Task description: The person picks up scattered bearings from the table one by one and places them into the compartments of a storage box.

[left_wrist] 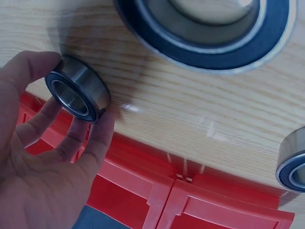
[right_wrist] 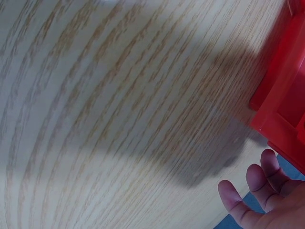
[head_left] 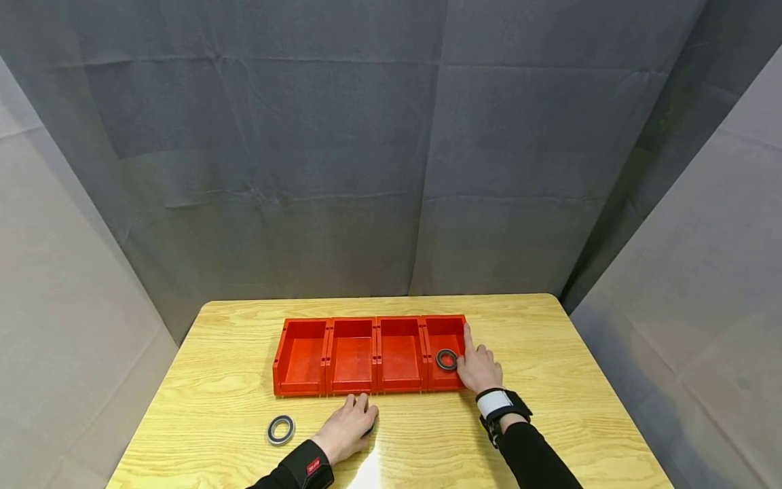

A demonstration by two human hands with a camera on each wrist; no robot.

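My left hand (head_left: pixel 346 429) pinches a ball bearing (left_wrist: pixel 80 89) between thumb and fingers, just in front of the red bins. The bearing has a steel outer ring and dark seals; in the head view the hand mostly hides it. My right hand (head_left: pixel 480 370) is at the right wall of the rightmost red bin (head_left: pixel 444 329), its index finger stretched along the rim. A bearing (head_left: pixel 447 359) shows inside that bin, beside the right thumb; whether they touch, I cannot tell. Outside the bin, the other right fingers (right_wrist: pixel 261 186) are loosely bent.
Several red bins (head_left: pixel 352 339) stand joined in a row on the wooden table (head_left: pixel 232 353). Another bearing (head_left: pixel 281 430) lies left of my left hand. In the left wrist view a large-looking bearing (left_wrist: pixel 209 59) is close to the camera. Grey cloth (head_left: pixel 305 170) hangs behind the table.
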